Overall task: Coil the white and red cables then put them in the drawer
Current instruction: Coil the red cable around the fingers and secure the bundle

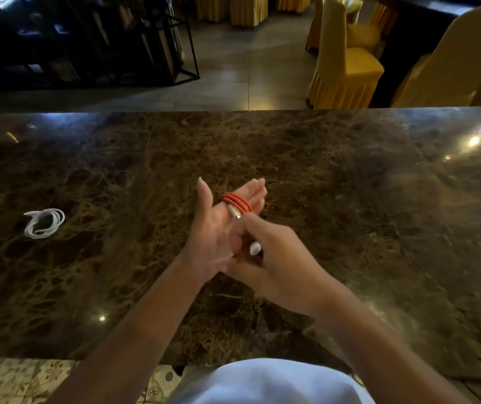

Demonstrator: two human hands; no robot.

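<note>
The red cable (237, 203) is wound in several loops around the fingers of my left hand (216, 228), which is held flat with the thumb raised above the marble counter. My right hand (271, 258) pinches the cable's metal plug end (235, 213) against the left palm. The white cable (44, 223) lies coiled on the counter, far left of both hands. No drawer is in view.
The brown marble counter (350, 199) spans the view, its far edge at the top and its near edge by my body. Beyond it stand yellow-covered chairs (347, 62) and a dark metal shelf (88, 39). Patterned floor tiles (15, 380) show at lower left.
</note>
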